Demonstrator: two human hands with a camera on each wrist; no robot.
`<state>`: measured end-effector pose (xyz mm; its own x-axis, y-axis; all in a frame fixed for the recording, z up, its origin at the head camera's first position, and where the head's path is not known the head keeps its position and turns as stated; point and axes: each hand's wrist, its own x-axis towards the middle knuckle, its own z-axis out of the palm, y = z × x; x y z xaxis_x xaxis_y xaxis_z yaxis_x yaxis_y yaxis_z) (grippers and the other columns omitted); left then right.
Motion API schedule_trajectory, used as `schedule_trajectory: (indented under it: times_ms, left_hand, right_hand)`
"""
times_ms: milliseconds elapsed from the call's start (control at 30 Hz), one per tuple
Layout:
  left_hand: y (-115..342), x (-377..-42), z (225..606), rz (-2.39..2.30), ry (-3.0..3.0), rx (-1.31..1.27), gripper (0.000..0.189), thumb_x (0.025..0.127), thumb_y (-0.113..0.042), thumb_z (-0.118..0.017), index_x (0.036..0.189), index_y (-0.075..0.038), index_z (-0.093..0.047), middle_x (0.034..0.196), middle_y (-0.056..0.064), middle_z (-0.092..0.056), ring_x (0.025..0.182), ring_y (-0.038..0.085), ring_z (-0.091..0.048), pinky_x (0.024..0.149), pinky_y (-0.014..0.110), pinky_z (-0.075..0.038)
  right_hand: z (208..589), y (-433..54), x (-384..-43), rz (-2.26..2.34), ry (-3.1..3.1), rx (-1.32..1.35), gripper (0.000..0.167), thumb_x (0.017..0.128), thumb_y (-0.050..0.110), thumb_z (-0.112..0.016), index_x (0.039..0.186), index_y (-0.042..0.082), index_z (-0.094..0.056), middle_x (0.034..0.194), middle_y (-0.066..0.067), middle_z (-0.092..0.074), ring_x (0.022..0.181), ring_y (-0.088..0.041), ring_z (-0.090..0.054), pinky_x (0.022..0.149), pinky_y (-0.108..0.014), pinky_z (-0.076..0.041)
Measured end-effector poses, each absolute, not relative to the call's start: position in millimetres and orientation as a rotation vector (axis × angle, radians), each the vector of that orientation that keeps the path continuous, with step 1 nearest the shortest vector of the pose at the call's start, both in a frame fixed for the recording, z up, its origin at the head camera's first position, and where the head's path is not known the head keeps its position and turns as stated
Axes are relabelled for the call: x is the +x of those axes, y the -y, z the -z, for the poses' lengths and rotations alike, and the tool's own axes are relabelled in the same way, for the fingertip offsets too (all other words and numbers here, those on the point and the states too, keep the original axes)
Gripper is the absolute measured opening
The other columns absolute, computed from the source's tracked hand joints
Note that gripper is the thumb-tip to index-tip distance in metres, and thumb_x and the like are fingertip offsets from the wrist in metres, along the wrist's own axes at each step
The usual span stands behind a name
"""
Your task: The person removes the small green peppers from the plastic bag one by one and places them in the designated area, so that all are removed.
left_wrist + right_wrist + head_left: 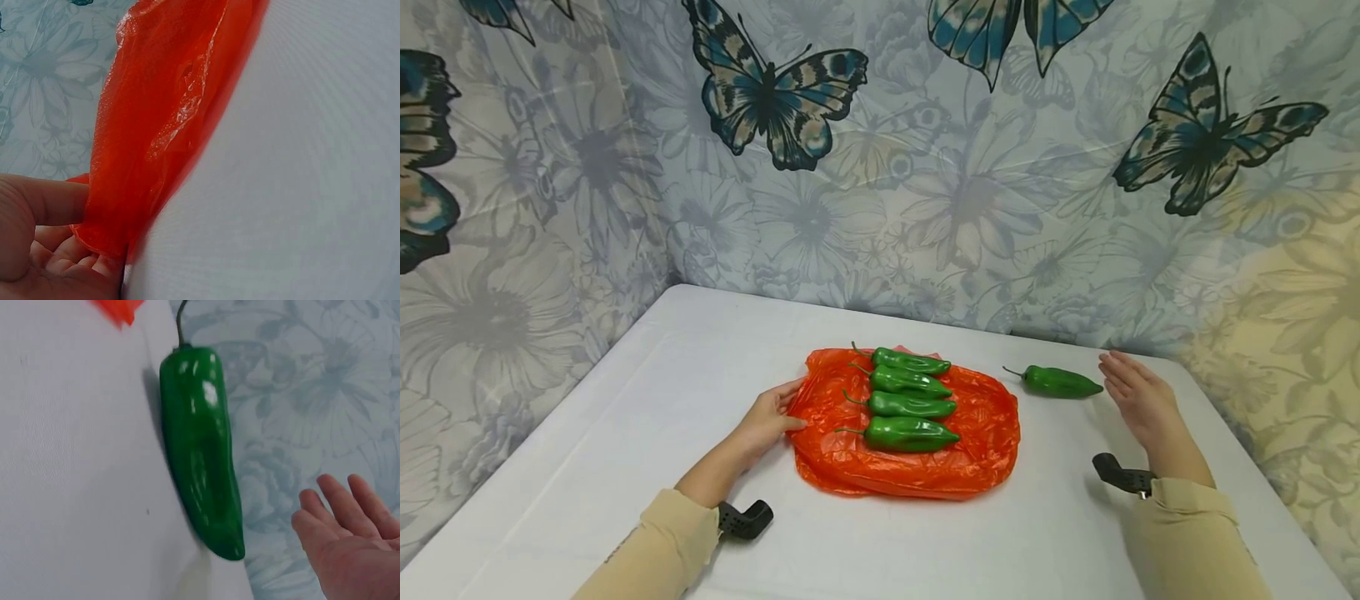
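Observation:
An orange-red plastic bag (977, 458) lies spread on the table, with several green peppers (912, 406) in a row on top of it, stems to the left. At the bag's left edge my left hand (767, 423) pinches the plastic between thumb and fingers; the left wrist view shows the gripped plastic (150, 119) close up. One more green pepper (1060, 382) lies on the bare tabletop to the right of the bag. Just right of its tip is my right hand (1142, 408), fingers extended and holding nothing. In the right wrist view that pepper (197, 444) and the hand are apart.
The white table (625, 417) meets a wall covering (917, 217) with flowers and butterflies at its back and sides. A black wrist mount (745, 521) sits on the left wrist and another wrist mount (1122, 473) on the right.

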<state>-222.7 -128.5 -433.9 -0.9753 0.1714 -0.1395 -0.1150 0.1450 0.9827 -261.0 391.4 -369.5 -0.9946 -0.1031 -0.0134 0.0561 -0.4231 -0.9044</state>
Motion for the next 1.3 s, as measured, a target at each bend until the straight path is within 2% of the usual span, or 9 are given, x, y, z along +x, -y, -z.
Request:
schedule_trajectory:
  times_ms: [233,500,933,1167,1233,1300]
  left_hand:
    - [128,-224,435,-1.917,-2.205,0.043,0.07,0.08,0.014,-0.053,0.144,0.0,-0.03,0.147,0.022,-0.035,0.133,0.035,-0.038,0.1,0.036,-0.046]
    - [128,-224,434,-1.931,-2.183,0.035,0.07,0.08,0.014,-0.053,0.144,0.0,-0.03,0.148,0.022,-0.032,0.134,0.035,-0.035,0.102,0.038,-0.044]
    - [129,-223,433,-1.928,-2.192,0.056,0.071,0.079,0.013,-0.054,0.144,0.002,-0.029,0.147,0.023,-0.032,0.134,0.036,-0.035,0.1,0.033,-0.046]
    - [129,-224,433,-1.914,-2.206,0.067,0.07,0.079,0.013,-0.055,0.144,0.002,-0.029,0.147,0.024,-0.032,0.134,0.036,-0.035,0.102,0.038,-0.044]
    - [129,-224,434,-1.911,-2.208,0.064,0.07,0.079,0.013,-0.055,0.144,0.002,-0.029,0.147,0.024,-0.033,0.134,0.036,-0.035,0.103,0.038,-0.043]
    - [129,-224,435,-1.913,-2.206,0.052,0.07,0.079,0.013,-0.055,0.144,0.002,-0.03,0.147,0.023,-0.033,0.134,0.036,-0.035,0.103,0.038,-0.043]
  right_hand:
    - [362,-373,-253,2.616,-1.532,-0.049,0.02,0.097,0.011,-0.044,0.102,0.014,-0.063,0.101,0.006,-0.07,0.096,-0.003,-0.063,0.114,-0.025,0.012]
    - [352,-353,-241,2.55,-1.572,-0.093,0.023,0.097,0.012,-0.043,0.106,0.016,-0.064,0.106,0.009,-0.069,0.099,-0.001,-0.062,0.113,-0.029,0.018]
    - [338,-323,-227,2.5,-1.592,-0.227,0.028,0.098,0.013,-0.042,0.117,0.014,-0.063,0.115,0.009,-0.066,0.109,0.0,-0.057,0.113,-0.032,0.016]
    - [335,-312,-223,2.463,-1.631,-0.268,0.031,0.098,0.011,-0.042,0.121,0.013,-0.062,0.118,0.009,-0.065,0.113,-0.002,-0.056,0.113,-0.032,0.007]
    - [335,-308,-222,2.443,-1.642,-0.31,0.032,0.098,0.009,-0.041,0.122,0.012,-0.062,0.12,0.008,-0.064,0.113,-0.002,-0.056,0.116,-0.027,-0.01]
    - [334,-303,-221,2.414,-1.667,-0.354,0.033,0.098,0.008,-0.04,0.123,0.011,-0.061,0.121,0.007,-0.064,0.114,-0.003,-0.056,0.111,-0.021,-0.028]
